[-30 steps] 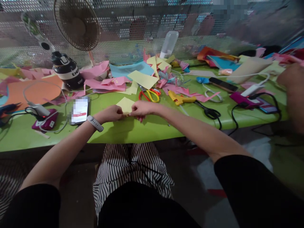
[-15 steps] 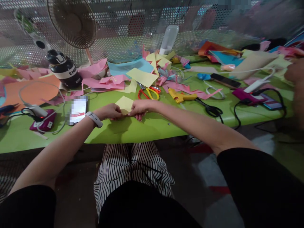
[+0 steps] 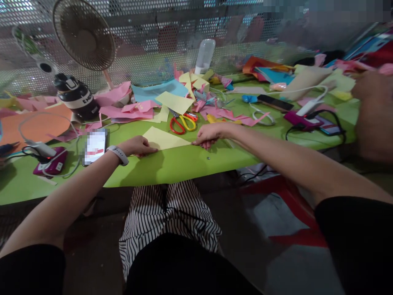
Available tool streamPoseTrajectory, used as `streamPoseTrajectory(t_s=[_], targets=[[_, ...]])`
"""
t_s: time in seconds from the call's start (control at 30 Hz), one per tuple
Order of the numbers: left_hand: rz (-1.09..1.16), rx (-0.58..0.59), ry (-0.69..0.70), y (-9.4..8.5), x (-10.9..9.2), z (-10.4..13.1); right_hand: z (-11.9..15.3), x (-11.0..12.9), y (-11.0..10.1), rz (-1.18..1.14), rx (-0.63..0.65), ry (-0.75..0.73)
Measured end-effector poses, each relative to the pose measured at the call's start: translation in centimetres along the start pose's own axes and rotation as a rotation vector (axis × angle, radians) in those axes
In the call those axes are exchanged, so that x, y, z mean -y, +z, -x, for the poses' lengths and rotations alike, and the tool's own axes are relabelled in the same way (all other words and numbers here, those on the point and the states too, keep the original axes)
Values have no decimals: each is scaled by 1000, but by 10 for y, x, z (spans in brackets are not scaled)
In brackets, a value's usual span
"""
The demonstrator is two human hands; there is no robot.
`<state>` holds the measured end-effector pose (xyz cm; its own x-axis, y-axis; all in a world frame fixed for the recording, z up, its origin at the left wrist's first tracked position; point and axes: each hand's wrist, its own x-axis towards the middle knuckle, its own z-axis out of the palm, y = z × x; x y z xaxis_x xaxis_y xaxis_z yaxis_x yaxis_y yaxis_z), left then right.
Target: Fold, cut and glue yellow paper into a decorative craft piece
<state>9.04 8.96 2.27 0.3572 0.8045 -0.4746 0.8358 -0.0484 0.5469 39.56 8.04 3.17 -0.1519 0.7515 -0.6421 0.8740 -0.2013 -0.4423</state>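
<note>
A pale yellow sheet of paper point(image 3: 164, 140), folded to a triangle-like shape, lies on the green tabletop point(image 3: 172, 170) between my hands. My left hand point(image 3: 138, 146), with a white wristband above it, is closed at the paper's left side, its thumb along the lower edge. At the pointed right corner, my right hand point(image 3: 210, 134) has its fingers curled in, fingertips on the tip of the paper. Just behind the sheet rest scissors point(image 3: 186, 123) with red and yellow handles. A yellow glue gun point(image 3: 221, 119) is partly hidden behind my right hand.
A lit phone point(image 3: 95, 146) and a purple power strip point(image 3: 52, 162) lie at left. Behind them stand a black bottle point(image 3: 78, 98) and a fan point(image 3: 84, 37). Pink paper scraps point(image 3: 129, 110) crowd the back. At right are another purple power strip point(image 3: 302, 119) and another person's arm point(image 3: 373, 119).
My right hand has slid right, away from my left hand, along the paper's near edge to its corner. More of the yellow paper shows. The view has shifted slightly.
</note>
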Motion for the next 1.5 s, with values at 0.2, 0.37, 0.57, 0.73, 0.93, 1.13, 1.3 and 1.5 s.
streamPoseTrajectory(t_s=[0.2,0.37,0.57,0.73,0.93,1.13,1.3,1.5], targets=[[-82,-12,7,2,0,-5,6,24,3,18,-15,-155],[-80,-18,-2,3,0,-3,-7,69,27,78,-24,-320],[-43,22,3,-1,1,-1,-37,66,38,171,81,-235],[112,36,-90,-5,11,9,-46,55,39,134,96,-248],[74,25,-176,-17,45,33,-37,59,39,120,81,-253],[-25,-25,-415,-39,61,63,-33,61,39,138,86,-251],[-255,-137,-355,-42,46,82,-28,64,42,140,68,-255],[-861,-478,-20,6,6,95,-1,70,47,346,-258,-376]])
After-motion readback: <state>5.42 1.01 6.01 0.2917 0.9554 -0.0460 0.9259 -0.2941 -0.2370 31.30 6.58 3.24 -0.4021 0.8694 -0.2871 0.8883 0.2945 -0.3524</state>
